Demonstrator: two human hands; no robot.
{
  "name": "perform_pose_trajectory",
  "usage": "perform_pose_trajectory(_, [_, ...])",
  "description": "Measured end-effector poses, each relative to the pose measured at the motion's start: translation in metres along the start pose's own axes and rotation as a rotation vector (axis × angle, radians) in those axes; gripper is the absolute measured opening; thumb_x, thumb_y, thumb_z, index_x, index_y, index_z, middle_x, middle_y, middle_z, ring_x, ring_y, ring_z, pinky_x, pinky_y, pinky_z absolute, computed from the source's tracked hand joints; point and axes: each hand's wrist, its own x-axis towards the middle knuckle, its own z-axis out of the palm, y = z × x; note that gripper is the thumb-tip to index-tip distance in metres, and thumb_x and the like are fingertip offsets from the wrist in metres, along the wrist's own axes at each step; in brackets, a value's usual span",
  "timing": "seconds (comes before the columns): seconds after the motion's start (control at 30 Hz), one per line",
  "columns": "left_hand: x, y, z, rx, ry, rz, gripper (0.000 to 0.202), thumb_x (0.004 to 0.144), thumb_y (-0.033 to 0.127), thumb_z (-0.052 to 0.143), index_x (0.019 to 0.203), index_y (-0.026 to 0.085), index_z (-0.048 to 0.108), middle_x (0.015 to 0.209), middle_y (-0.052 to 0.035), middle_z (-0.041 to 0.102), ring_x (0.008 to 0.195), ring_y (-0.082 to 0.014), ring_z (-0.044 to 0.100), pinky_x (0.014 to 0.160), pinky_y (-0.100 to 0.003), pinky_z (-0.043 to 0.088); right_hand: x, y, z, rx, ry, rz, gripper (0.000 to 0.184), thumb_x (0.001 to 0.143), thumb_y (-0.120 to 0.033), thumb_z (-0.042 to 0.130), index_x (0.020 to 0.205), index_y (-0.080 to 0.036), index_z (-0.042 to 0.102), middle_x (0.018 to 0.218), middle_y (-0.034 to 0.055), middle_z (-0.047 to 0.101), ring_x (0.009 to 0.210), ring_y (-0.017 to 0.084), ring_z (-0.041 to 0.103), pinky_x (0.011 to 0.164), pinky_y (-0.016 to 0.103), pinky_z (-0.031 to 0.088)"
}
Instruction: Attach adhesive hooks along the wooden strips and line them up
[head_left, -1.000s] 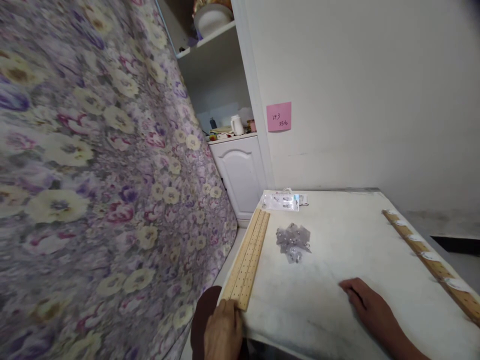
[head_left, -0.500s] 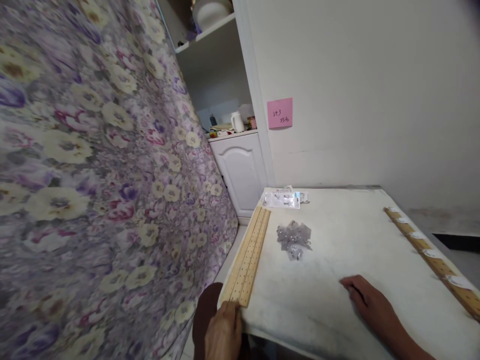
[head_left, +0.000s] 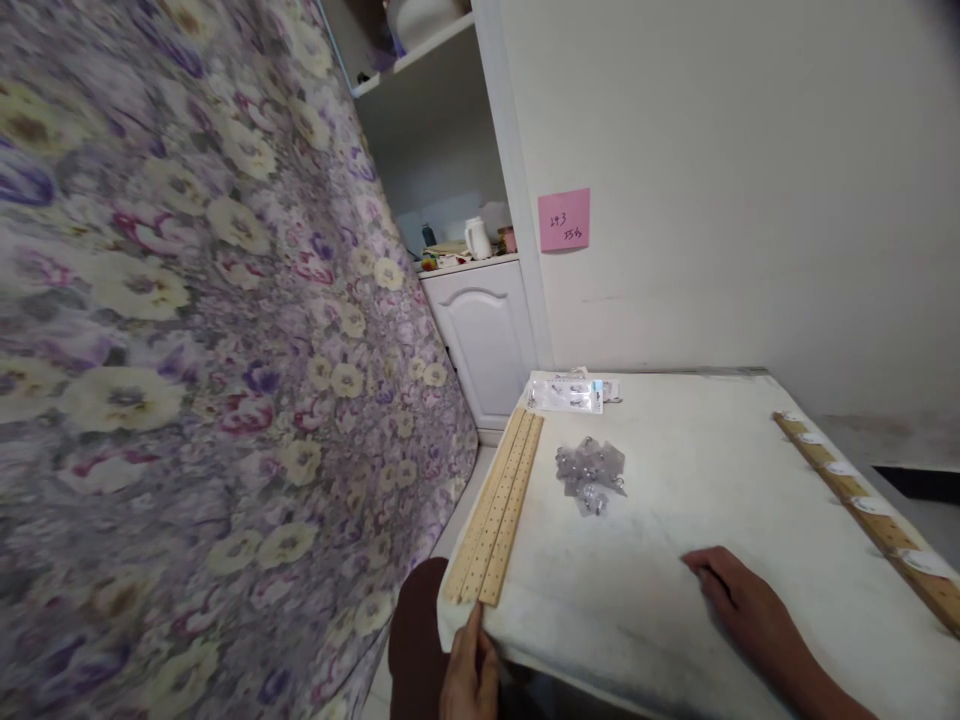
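Observation:
Pale wooden strips with rows of small holes (head_left: 495, 510) lie side by side along the left edge of the table. My left hand (head_left: 471, 668) is at their near end, its index finger stretched out and touching the end of the strips by the table edge. On the bare tabletop to the right rests my right hand (head_left: 726, 585), fingers curled in and nothing visible in them. Between the strips and that hand is a heap of small clear plastic packets with metal pieces (head_left: 590, 475); the pieces are too small to name.
A white-covered table (head_left: 675, 450) stands against the wall. Clear packaging (head_left: 566, 395) lies at its back left. Along the right edge runs a wooden strip with white round pieces (head_left: 874, 510). A floral curtain (head_left: 225, 350) hangs at left, beside a cabinet (head_left: 484, 340). A pink note (head_left: 564, 220) is on the wall.
My left hand has shifted right and slightly back, from over the strips' near ends to one finger touching the end. My right hand stays in place. The view has moved slightly.

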Motion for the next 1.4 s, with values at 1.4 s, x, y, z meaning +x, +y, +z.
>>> perform_pose_trajectory(1.4, [0.088,0.090,0.041,0.506,0.020,0.219,0.047,0.087,0.016,0.027,0.133,0.012,0.035,0.112,-0.0155,0.052,0.105,-0.0247,0.050,0.093,-0.039,0.039,0.008,0.001,0.007,0.072,0.079,-0.104,0.021,0.087,-0.029,0.036,0.088,-0.025,0.056,0.087,0.0026,0.064,0.081,0.018,0.063,0.075,0.031,0.051])
